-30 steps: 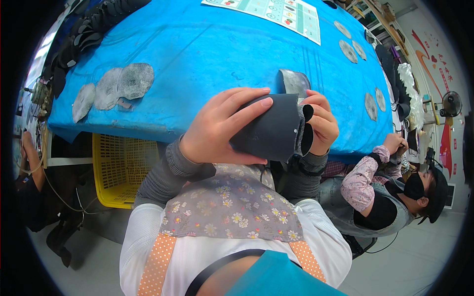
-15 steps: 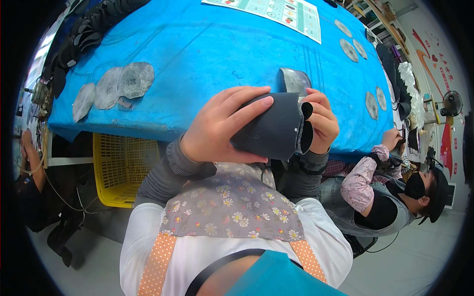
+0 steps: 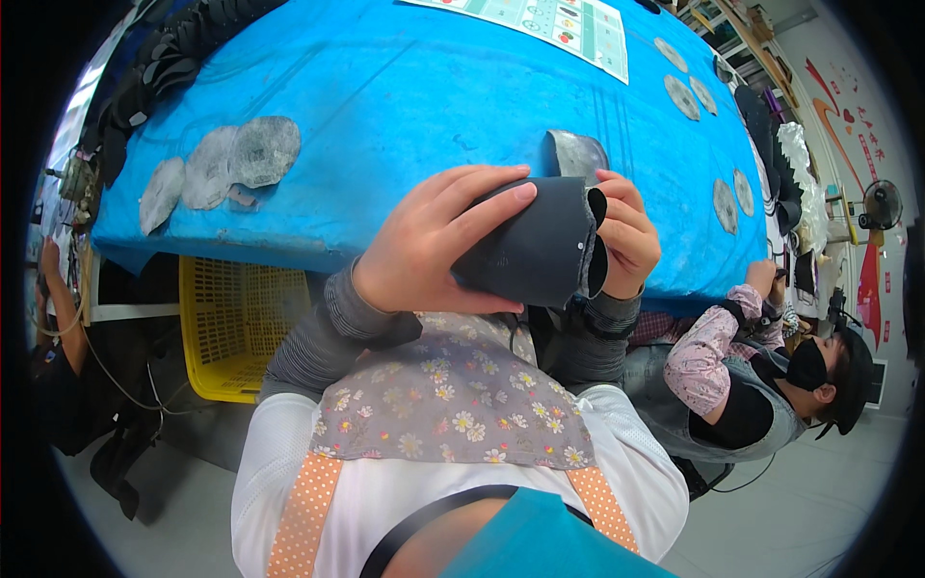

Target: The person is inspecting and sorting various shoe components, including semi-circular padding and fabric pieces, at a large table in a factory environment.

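Between my two hands, above the near edge of the blue-covered table, is a dark grey curved sheet piece [image 3: 532, 245], bent round like a sleeve with a rough, pale right edge. My left hand [image 3: 434, 236] is closed round its left side, fingers across the top and thumb below. At the right edge my right hand [image 3: 628, 236] grips it with bent fingers, partly hidden behind the piece. Just beyond my hands lies a grey, shiny curved piece [image 3: 578, 156] on the table.
Round grey pads [image 3: 265, 152] lie at the table's left, more [image 3: 682, 98] at the right. A printed sheet [image 3: 549, 27] lies at the far side. Below the left edge stands a yellow basket [image 3: 207, 371]. A masked co-worker [image 3: 742, 371] sits close on my right; another person's arm [image 3: 63, 289] shows far left.
My hands and the dark grey piece have hardly moved. The co-worker's hand on the right has shifted slightly, and the arm at far left has risen.
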